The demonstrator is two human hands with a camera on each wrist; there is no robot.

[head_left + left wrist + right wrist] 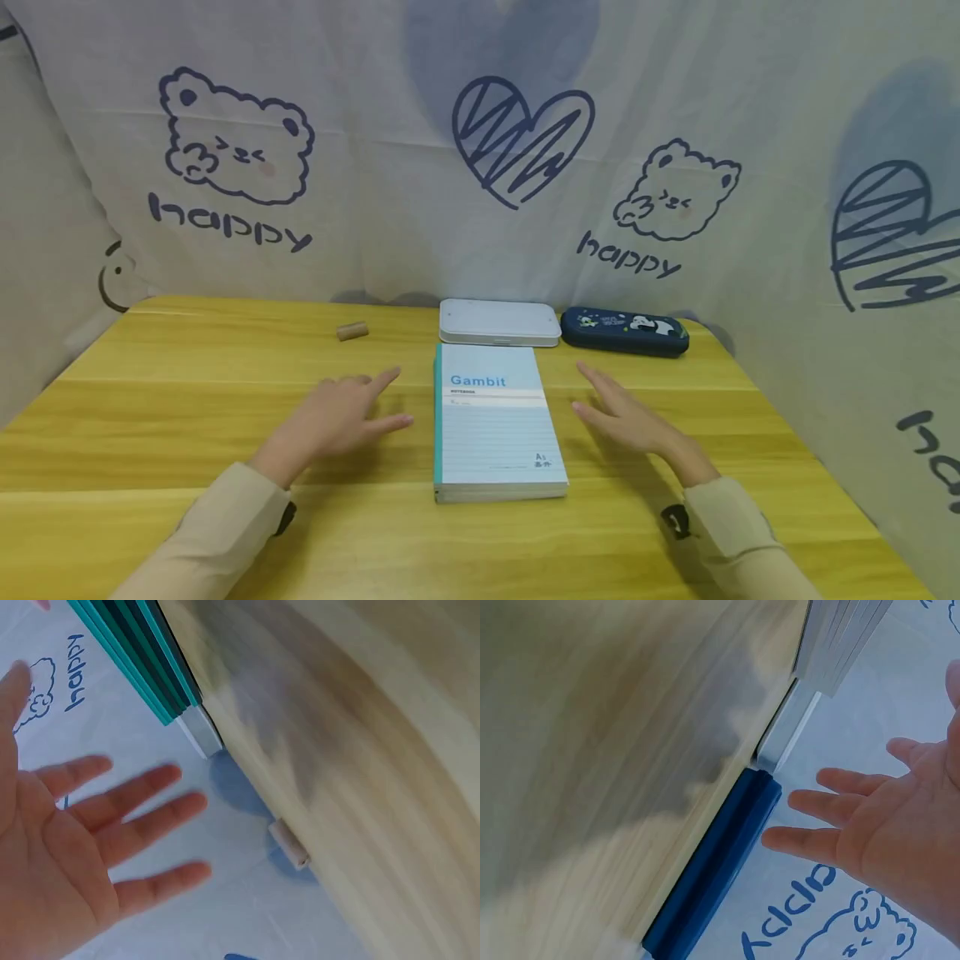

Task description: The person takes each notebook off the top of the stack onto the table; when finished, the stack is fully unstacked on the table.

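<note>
A stack of notebooks (491, 442) with pale blue "Gambit" covers and teal spines lies on the table between both hands. To its left hovers my left hand (337, 421), fingers spread and holding nothing; in the left wrist view its open palm (52, 862) faces the teal notebook spines (142, 660). On the other side my right hand (626, 417) is extended, apart from the stack. The right wrist view shows that palm (900, 825) bare, near the page edges (840, 645) of the stack.
Behind the notebooks sits a white flat case (498, 321). Beside it is a dark blue pencil case (624, 332) with a panda print. A small brown cylinder (352, 331) lies at the back left. A printed cloth (375, 208) hangs behind the wooden table (187, 400).
</note>
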